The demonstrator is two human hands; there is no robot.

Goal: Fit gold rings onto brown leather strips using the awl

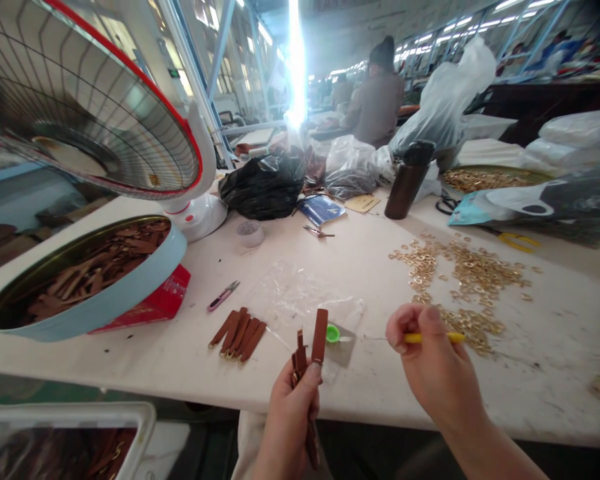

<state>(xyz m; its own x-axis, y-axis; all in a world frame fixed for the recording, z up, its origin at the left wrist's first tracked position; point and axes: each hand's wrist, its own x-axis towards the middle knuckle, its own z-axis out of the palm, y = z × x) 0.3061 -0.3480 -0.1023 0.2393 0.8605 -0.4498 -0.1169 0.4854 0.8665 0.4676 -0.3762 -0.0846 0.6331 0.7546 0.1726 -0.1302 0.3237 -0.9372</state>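
Note:
Brown leather strips [320,335] are pinched in my left hand [297,393] near the table's front edge, one strip standing upright and others bunched beside it. My right hand [437,367] is closed around a yellow-handled tool [453,338] whose thin tip points left. Right behind that hand lie many small gold rings [480,270]. A green round cap or dish [333,333] sits on a small grey plate [343,350] just beyond the strips. Several finished-looking brown strips with metal rings [237,335] lie in a row to the left of my left hand.
A fan [190,213] and a round tin of leather pieces [130,293] stand at left. Snips [223,295], tape [250,233], a black bag [263,187] and a dark bottle [410,180] lie or stand farther back. Yellow-handled pliers [519,242] rest at right. A person [377,100] is in the background.

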